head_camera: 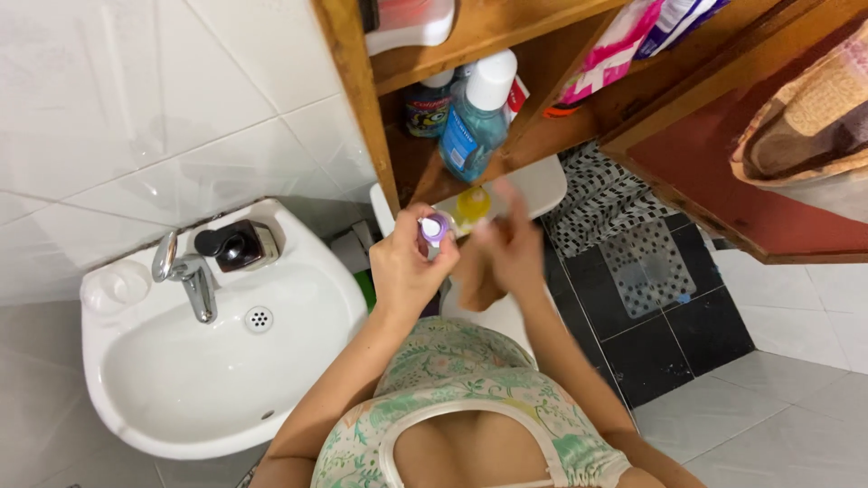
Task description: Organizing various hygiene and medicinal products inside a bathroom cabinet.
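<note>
While the left hand [409, 267] grips a small purple-capped bottle [435, 228], the right hand [508, 246] blurs just beside it — cap looks on.

Left fingers curl tight around the bottle, held upright at chest height in front of the wooden shelf [470, 167]; right fingers seem loosely spread, but motion blur means I cannot tell if they pinch anything. Nothing looks dispensed yet, so my guess is an early stage — opening and use remain. Blue mouthwash bottle [476, 122] stands on the shelf, white sink [181, 380] to the left with a dark bottle [237, 244] on its rim.
</note>
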